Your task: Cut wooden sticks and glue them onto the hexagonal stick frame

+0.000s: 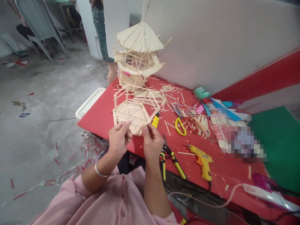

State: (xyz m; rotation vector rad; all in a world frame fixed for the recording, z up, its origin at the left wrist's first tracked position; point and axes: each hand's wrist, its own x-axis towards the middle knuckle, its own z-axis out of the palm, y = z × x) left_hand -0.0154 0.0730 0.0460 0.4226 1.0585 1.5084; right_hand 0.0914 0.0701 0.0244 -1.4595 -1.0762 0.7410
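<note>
In the head view, a hexagonal wooden stick frame (138, 111) with a ringed stick floor, corner posts and top rails sits near the table's front edge. My left hand (118, 139) is closed, thumb and forefinger pinching a thin wooden stick (134, 123) that spans the near side of the frame. My right hand (152, 142) pinches the same stick's other end, close to a corner post; whether it also grips the post I cannot tell. Just behind the right fingers lies a yellow-handled cutter (155, 120). Pliers (172, 157) with black and yellow handles rest below that hand.
A tiered stick pagoda (140, 59) stands at the back of the red table (98, 112). Loose sticks (150, 97), yellow-handled scissors (180, 125), a yellow glue gun (202, 161) and stick packets (219, 128) lie rightward. A person's leg (99, 31) shows behind.
</note>
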